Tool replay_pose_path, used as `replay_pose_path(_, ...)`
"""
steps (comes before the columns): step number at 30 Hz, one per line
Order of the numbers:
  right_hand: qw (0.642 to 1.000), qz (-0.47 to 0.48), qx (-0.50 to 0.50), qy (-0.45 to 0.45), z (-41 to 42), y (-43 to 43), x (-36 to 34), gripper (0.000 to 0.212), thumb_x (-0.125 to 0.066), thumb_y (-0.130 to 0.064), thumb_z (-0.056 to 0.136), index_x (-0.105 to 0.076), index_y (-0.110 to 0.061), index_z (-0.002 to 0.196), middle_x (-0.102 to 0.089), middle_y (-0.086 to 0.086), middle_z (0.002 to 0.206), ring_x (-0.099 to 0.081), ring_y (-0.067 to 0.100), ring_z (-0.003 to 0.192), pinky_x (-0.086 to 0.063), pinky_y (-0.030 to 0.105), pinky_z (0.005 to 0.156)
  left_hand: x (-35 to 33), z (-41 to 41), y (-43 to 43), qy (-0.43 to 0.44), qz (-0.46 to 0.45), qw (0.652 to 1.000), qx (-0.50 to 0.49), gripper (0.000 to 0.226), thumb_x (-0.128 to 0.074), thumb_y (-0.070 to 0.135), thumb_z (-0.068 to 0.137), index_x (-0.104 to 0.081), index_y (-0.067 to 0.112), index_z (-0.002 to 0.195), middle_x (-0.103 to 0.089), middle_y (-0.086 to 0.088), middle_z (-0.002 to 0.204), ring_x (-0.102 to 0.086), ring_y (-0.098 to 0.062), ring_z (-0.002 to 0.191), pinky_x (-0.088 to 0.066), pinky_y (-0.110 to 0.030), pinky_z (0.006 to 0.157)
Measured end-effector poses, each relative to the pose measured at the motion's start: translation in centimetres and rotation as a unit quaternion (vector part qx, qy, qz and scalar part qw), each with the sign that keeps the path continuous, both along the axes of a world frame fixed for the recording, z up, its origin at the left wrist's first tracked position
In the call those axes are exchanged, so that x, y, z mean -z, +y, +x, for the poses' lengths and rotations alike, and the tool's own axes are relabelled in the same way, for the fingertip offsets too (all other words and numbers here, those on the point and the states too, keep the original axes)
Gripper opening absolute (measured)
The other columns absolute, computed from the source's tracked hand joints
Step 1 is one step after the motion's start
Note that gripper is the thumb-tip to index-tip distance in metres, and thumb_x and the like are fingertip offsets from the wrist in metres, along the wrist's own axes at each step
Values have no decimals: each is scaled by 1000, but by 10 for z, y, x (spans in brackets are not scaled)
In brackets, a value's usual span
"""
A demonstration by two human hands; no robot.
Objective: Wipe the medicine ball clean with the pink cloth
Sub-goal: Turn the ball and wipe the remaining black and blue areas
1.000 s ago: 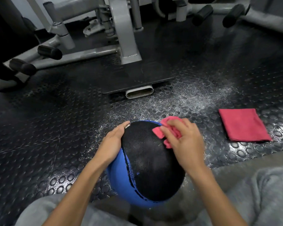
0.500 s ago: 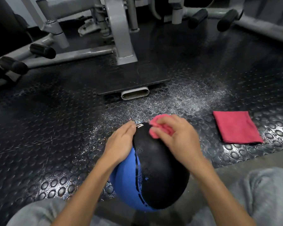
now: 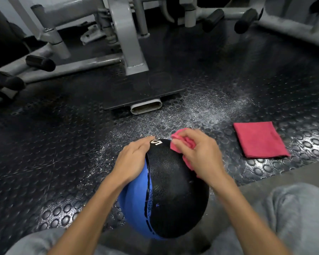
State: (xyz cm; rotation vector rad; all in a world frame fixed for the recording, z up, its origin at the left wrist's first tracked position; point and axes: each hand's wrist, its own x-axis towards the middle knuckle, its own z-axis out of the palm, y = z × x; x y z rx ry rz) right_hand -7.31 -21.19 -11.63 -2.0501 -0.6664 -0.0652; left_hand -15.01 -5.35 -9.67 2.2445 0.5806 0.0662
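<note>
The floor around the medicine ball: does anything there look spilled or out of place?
Yes. A whitish, speckled film is spread over the black studded floor mat just beyond the medicine ball, reaching toward the folded red cloth. It looks like spilled powder or dried spray; I cannot tell which.

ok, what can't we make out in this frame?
Head view only.
Medicine ball underside and far side: hidden by its own bulk.
White marking: foreshortened, maybe partly under the left hand.
Pink cloth: mostly under the right hand; contact patch unseen.
Gym machine: cut off by the top edge.
</note>
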Motion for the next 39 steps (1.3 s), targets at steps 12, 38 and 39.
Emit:
replay_pose_path(12, 984, -68, 27, -163, -28, 13, -18, 22, -52, -50, 80, -65, -35, 90, -62, -6, 80, -56, 20, 73, -47, 30, 61, 2, 15, -3, 3, 25, 998, 50, 52, -27, 40, 85, -62, 29, 123, -58, 6, 131, -49, -16, 125, -35, -41, 107)
replay_pose_path(38, 987, 113, 108, 40, 11, 0, 27, 14, -60, -41, 80, -66, -30, 86, -66, -6, 88, -59, 14, 79, -45, 31, 73, 6, 24, -4, -77, 194, 977, 43, 73, -27, 71, 69, -51, 38, 131, -42, 11, 145, -31, -12, 137, -21, -35, 115)
replay_pose_path(39, 990, 95, 101, -19, 3, 4, 26, 20, -57, -43, 79, -67, -28, 88, -66, -4, 91, -56, 17, 79, -43, 30, 73, 5, 30, 1, -71, 178, 981, 42, 74, -29, 71, 68, -52, 38, 130, -44, 10, 144, -33, -12, 136, -22, -33, 114)
